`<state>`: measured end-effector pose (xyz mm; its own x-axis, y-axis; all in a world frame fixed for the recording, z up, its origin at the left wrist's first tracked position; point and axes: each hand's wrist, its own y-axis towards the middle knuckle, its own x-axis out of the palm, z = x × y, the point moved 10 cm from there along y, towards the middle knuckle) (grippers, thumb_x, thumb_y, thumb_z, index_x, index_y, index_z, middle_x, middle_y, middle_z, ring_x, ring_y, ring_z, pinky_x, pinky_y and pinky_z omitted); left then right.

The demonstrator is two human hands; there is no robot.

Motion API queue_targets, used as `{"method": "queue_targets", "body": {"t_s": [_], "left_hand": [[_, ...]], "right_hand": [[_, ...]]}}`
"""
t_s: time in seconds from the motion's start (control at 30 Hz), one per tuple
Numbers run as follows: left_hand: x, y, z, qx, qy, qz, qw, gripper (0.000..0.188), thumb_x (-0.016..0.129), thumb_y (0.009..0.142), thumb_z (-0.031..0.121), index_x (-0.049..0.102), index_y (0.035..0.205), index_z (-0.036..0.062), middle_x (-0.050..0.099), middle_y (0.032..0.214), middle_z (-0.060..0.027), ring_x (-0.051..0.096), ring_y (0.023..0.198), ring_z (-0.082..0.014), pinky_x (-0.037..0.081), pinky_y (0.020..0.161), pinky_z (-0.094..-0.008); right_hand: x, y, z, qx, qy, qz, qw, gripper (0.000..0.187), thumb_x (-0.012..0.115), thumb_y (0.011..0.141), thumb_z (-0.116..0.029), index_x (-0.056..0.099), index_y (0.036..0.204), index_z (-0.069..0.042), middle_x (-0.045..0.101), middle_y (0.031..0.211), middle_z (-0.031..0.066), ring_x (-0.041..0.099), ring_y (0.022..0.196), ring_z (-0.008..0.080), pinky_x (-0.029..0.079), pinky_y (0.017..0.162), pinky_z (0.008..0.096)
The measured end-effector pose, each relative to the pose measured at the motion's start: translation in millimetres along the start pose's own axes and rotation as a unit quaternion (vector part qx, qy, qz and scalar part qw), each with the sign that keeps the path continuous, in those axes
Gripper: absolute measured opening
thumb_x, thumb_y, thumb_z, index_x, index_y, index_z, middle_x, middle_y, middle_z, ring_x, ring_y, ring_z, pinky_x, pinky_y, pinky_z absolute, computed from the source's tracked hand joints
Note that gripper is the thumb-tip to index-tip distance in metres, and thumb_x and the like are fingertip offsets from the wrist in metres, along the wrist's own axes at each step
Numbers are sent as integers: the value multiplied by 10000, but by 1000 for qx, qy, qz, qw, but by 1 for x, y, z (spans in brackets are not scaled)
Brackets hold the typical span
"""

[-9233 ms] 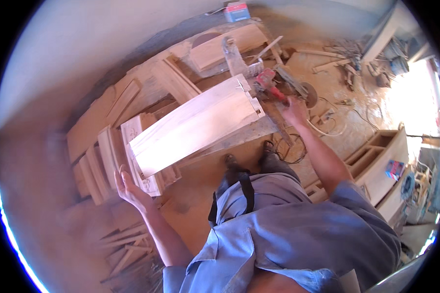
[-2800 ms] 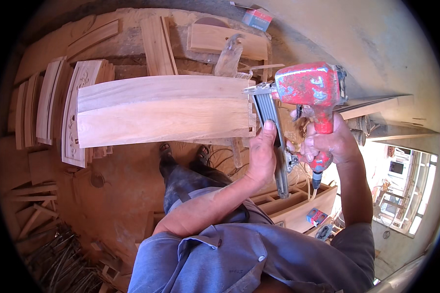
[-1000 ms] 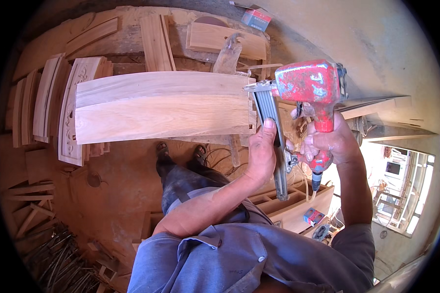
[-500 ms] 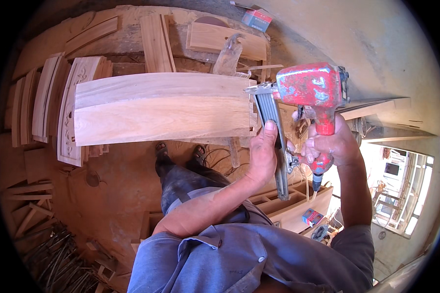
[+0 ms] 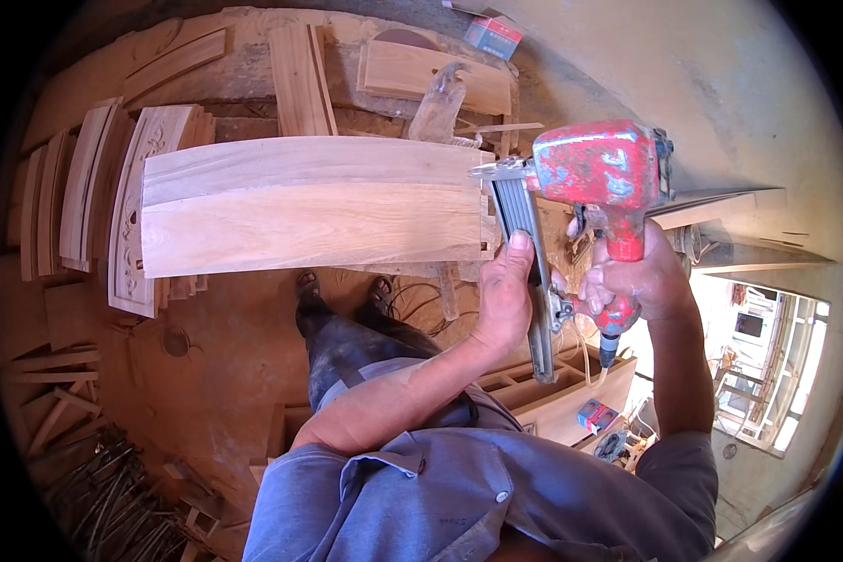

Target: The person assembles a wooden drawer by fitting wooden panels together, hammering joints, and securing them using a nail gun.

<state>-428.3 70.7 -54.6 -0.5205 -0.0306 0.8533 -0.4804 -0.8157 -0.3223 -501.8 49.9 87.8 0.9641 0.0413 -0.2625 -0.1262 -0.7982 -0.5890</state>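
A red, paint-worn pneumatic nail gun is held at the right end of a wide, pale wooden board. My right hand is closed around the gun's handle, with some fingers near its trigger. On the slim grey magazine below the nose, my left hand has a firm hold, thumb pointing up along it. The gun's metal nose is at the board's right edge; whether it touches the wood I cannot tell. An air hose fitting hangs below the handle.
Carved and plain wooden panels stand stacked at the left. More boards lie behind on a dusty bench, near a small box. A wooden frame with compartments is at the lower right. Thin rods are piled at the lower left.
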Motion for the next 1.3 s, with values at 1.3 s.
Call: {"method": "queue_targets", "body": {"t_s": [1.3], "left_hand": [[8, 4, -4, -11, -24, -43, 999, 533, 379, 1110, 534, 574, 1060, 40, 658, 824, -101, 643, 729, -177, 562, 681, -341]], "right_hand": [[-9, 0, -2, -8, -60, 12, 998, 153, 717, 766, 3, 633, 890, 38, 640, 629, 106, 657, 554, 198, 554, 586, 357]]}}
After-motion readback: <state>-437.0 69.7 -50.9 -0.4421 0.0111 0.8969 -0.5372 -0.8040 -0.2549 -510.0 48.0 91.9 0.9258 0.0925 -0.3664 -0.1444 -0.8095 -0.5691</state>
